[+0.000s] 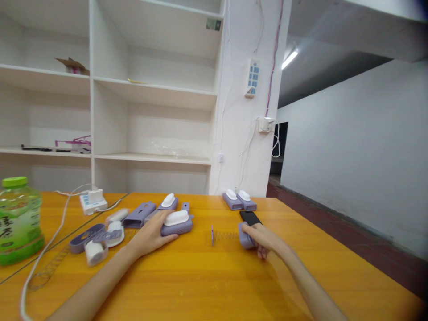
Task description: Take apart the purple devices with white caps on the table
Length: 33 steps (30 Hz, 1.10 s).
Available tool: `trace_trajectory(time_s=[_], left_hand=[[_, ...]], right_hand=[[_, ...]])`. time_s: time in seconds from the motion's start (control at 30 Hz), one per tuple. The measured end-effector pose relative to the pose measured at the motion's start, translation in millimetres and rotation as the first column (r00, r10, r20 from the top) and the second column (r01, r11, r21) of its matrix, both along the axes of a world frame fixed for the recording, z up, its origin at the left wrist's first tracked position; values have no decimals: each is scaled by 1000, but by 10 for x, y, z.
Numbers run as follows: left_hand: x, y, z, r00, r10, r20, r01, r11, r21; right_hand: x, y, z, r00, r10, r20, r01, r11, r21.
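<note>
Pinching purple part in right grip, spring extending left; left grip curled against brush-topped case, hold unclear.

White shelves, reddish floor

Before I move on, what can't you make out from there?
All in the head view:
- Bottle: label print too blurred to read; left side cut off by the picture edge.
- Black slab: near end hidden by the right hand.
- Purple case: left end hidden by the left hand.
- Spring: its join to the purple piece is too small and blurred.
</note>
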State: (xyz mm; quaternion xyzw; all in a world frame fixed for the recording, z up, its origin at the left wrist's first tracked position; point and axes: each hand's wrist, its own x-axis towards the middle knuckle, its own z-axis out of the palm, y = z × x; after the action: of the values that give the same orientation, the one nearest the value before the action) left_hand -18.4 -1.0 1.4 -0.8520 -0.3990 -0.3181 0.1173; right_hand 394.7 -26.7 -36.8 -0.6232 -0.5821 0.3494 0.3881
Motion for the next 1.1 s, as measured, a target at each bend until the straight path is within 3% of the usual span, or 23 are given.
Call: trace_trajectory(time_s=[0.07, 0.17, 0.23, 0.33, 0.4, 0.57, 0.73, 0.87, 1.0, 1.1], left_hand=[[8, -32, 15, 1000, -4, -28, 4, 1000, 31], [141, -181, 70, 995, -25, -96, 36, 993, 114], [296, -313, 93, 990, -51, -131, 72, 985, 157], [549, -469, 37, 981, -139, -137, 155, 981, 118], [679, -509, -58, 973, -200, -112, 206, 978, 43], [752, -427, -251, 960, -278, -31, 269, 948, -169], [717, -411, -217, 946, -321, 33, 318, 909, -268], [775, -462, -203, 932, -352, 90, 363, 892, -267], [822, -476, -235, 910, -303, 283, 382, 879, -287], [857, -486, -214, 859, -274, 433, 446, 815, -370]], right_hand=[[-91, -73, 25, 985, -82, 149, 61, 988, 143], [-328, -226, 76, 931, -198, 307, 58, 910, 410], [-531, -315, 86, 905, -193, 380, -36, 854, 520], [-824, -367, 37, 828, -132, 546, -286, 737, 612], [-964, -348, -17, 783, -116, 612, -378, 692, 615], [-1032, -277, -82, 762, -88, 641, -424, 681, 597], [-940, -326, -52, 775, -21, 632, -470, 650, 597], [-932, -359, -56, 818, 49, 574, -470, 632, 616], [-946, -355, -60, 843, 77, 533, -458, 625, 633], [-958, -366, -44, 856, 60, 514, -439, 611, 659]])
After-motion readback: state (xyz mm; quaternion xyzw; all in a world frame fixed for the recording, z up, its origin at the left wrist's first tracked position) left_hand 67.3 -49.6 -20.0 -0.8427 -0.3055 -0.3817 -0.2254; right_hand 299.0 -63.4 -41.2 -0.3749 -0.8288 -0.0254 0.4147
